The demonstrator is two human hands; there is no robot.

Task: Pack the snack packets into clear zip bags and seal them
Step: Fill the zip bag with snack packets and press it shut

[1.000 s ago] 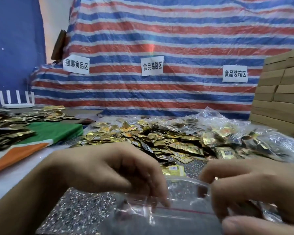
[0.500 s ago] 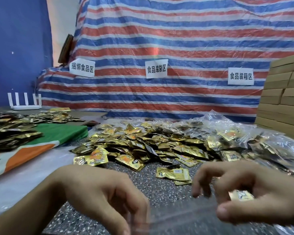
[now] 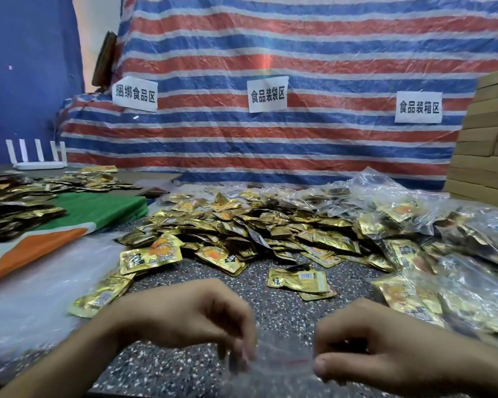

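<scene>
Two hands were seen low in the head view. The left hand and the right hand each pinched one end of a blurred clear zip bag, whose red zip line ran crosswise between them. Snack packets were heaped on the table straight beyond the bag. One loose packet, laid crosswise, was judged nearer the right hand.

The clear zip bag is just a blur, its lower part lost below the bottom edge. At its left corner, the left hand has smeared fingertips.
</scene>
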